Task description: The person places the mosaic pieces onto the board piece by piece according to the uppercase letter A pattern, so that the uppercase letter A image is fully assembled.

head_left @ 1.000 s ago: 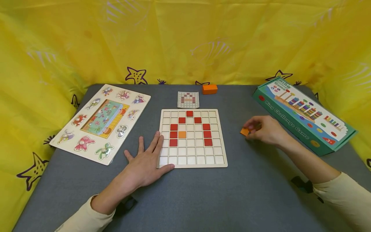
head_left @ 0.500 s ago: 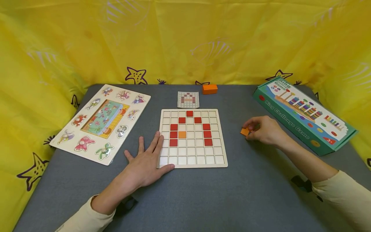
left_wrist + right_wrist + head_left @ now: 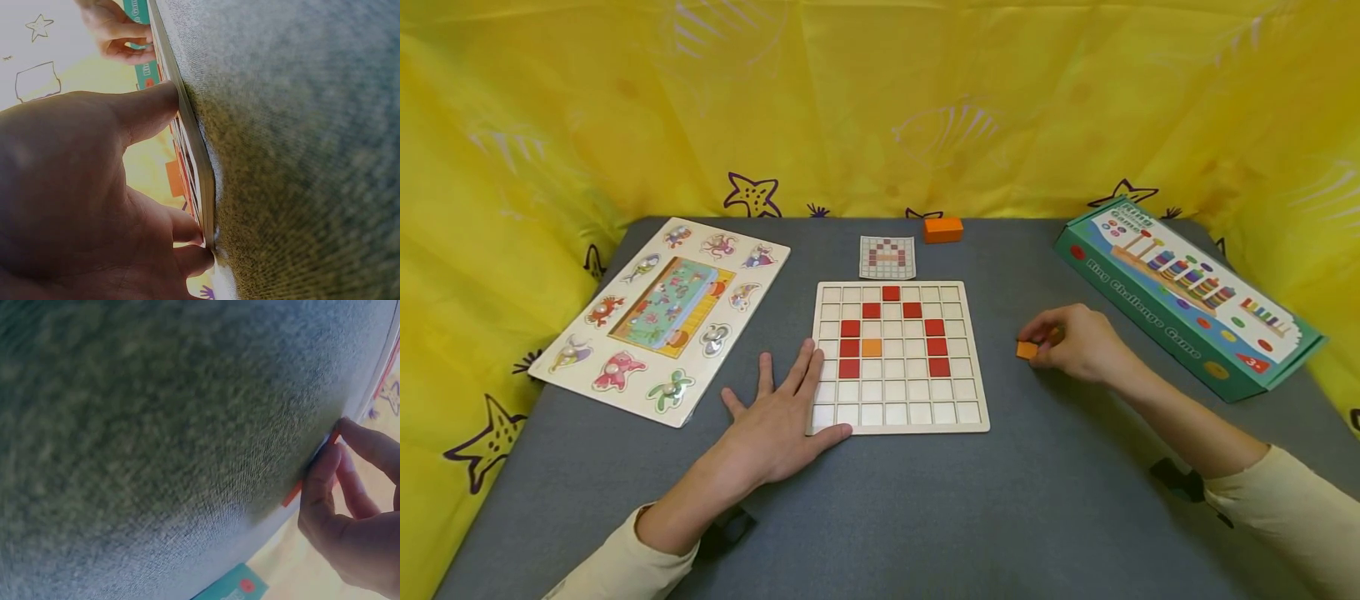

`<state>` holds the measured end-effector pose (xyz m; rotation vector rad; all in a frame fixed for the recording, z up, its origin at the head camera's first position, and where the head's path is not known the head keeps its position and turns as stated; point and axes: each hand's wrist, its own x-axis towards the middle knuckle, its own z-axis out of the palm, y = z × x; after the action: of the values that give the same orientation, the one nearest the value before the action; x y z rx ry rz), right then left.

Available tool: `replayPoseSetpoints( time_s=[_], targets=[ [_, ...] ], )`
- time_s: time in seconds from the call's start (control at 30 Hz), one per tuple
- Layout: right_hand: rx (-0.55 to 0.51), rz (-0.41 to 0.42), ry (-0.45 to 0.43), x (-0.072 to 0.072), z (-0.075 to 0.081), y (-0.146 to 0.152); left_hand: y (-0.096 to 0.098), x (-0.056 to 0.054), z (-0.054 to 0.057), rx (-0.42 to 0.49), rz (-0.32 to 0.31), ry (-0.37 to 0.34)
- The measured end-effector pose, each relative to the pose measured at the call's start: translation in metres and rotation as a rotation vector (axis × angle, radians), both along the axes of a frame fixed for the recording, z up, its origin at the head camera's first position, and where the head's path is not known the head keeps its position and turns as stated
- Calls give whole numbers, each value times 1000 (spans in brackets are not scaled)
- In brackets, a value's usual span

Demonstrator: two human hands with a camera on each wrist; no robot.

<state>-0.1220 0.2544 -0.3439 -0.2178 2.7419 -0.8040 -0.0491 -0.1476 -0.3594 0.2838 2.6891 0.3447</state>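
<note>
A pale wooden grid board [image 3: 895, 429] lies flat in the head view, with several red square tiles [image 3: 891, 293] and one orange tile [image 3: 871, 348] set in its cells. Spread at its lower left corner is my left hand [image 3: 775, 437], straight fingers along the left side and thumb over the front edge. The left wrist view shows that thumb [image 3: 150, 109] resting on the board's rim [image 3: 194, 144]. Right of the board my right hand [image 3: 1078, 343] pinches a small orange square tile [image 3: 1027, 350] low over the table. In the right wrist view, orange shows at the fingertips [image 3: 325, 462] and below them.
A small pattern card [image 3: 887, 258] and an orange block [image 3: 943, 231] lie behind the board. A wooden animal peg puzzle [image 3: 692, 400] is at left, a green game box [image 3: 1180, 333] at right. Yellow cloth [image 3: 880, 100] hangs around the grey table [image 3: 910, 517].
My right hand has shifted slightly left and toward me with the orange tile. The left hand and board have stayed put.
</note>
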Motion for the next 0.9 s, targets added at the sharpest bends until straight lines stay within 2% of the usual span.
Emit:
replayPoseSetpoints(
  time_s=[0.23, 0.9],
  targets=[
    [-17, 7, -30, 1, 0, -4, 0, 0, 0, 4, -1, 0],
    [-57, 40, 0, -3, 4, -16, -1, 1, 2, 10, -3, 9]
  ],
)
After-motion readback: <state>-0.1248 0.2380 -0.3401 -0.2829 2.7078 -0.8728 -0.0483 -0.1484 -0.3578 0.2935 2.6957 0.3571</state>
